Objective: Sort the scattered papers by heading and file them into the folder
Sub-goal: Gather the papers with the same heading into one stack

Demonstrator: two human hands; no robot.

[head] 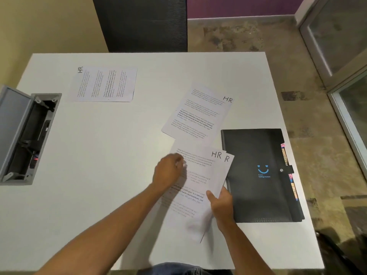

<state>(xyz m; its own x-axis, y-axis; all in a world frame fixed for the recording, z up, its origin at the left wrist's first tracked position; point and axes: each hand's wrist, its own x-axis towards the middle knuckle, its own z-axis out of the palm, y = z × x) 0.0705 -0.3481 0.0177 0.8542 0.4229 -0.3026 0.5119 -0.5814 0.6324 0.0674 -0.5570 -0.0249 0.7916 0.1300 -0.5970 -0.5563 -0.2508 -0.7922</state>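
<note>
The white table [99, 155] is smooth and matte, its left and middle stretch bare; its far edge runs across the upper frame, its right edge slants down past the folder [258, 175]; an open grey cable box [25, 135] is sunk in at the far left. The folder, black and faintly textured, lies closed at lower right, close to the table's right edge, coloured tabs poking from its side. The right hand [221, 205] pinches the lower right edge of a small stack of HR sheets [200, 187], thumb on top, just left of the folder; the left hand [168, 171] rests curled on the stack's upper left, fingertips pressing the paper. Another HR sheet [198, 114] lies flat, tilted, above the stack; a third HR sheet [104, 84] lies sideways at upper left, well apart.
</note>
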